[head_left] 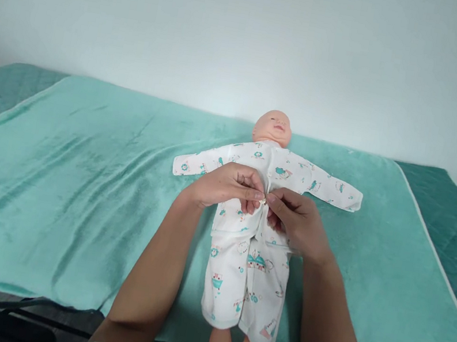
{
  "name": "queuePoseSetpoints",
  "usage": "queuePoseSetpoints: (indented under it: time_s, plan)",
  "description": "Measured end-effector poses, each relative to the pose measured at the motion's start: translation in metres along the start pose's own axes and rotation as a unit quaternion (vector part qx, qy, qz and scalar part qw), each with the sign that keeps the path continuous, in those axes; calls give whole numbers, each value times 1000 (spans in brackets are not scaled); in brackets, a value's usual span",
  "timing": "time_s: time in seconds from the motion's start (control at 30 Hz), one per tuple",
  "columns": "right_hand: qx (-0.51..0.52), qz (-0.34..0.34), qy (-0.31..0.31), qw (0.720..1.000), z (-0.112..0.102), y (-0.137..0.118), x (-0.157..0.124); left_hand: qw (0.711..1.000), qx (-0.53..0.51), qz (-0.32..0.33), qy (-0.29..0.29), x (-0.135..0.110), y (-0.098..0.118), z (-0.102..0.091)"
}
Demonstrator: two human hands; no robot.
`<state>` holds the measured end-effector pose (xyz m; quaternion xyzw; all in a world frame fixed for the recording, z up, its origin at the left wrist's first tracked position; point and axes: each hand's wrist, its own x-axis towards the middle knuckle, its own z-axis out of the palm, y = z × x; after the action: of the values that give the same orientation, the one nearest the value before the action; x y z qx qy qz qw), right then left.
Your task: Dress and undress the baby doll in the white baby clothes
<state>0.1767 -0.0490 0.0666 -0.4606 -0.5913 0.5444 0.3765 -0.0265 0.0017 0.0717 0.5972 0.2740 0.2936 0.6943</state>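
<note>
A baby doll [275, 125] lies on its back with its head toward the wall and its arms spread wide. It wears a white printed shirt [249, 152] and matching white trousers [224, 284]; its bare feet show below the cuffs. Over the doll's chest, my left hand [238, 187] pinches one side of the shirt's front opening. From the other side my right hand [297, 217] pinches the facing edge, and the fingertips of both hands nearly meet. Between them shows a small pale fastener [262, 200]; my fingers partly hide it, so its exact kind is unclear.
Under the doll a light green plush blanket [58, 166] covers the bed, wrinkled on the left. A darker green quilted cover [456, 226] shows at the right. Behind rises a plain pale wall [251, 35]. Dark bars [13, 307] stand at the lower left.
</note>
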Motion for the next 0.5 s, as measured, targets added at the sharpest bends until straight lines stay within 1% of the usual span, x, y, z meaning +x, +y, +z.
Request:
queuePoseSetpoints:
  time_s: [0.1, 0.17, 0.3, 0.5]
  plan:
    - [5, 11, 3, 1000, 1, -1, 1, 1000, 10, -7, 2, 0, 0, 1]
    - [25, 20, 4, 999, 2, -3, 1, 1000, 18, -11, -1, 1, 0, 2]
    - [72, 32, 7, 997, 2, -4, 2, 999, 44, -13, -22, 1, 0, 2]
    - [87, 37, 2, 996, 1, -1, 3, 995, 76, -18, -54, 1, 1, 2]
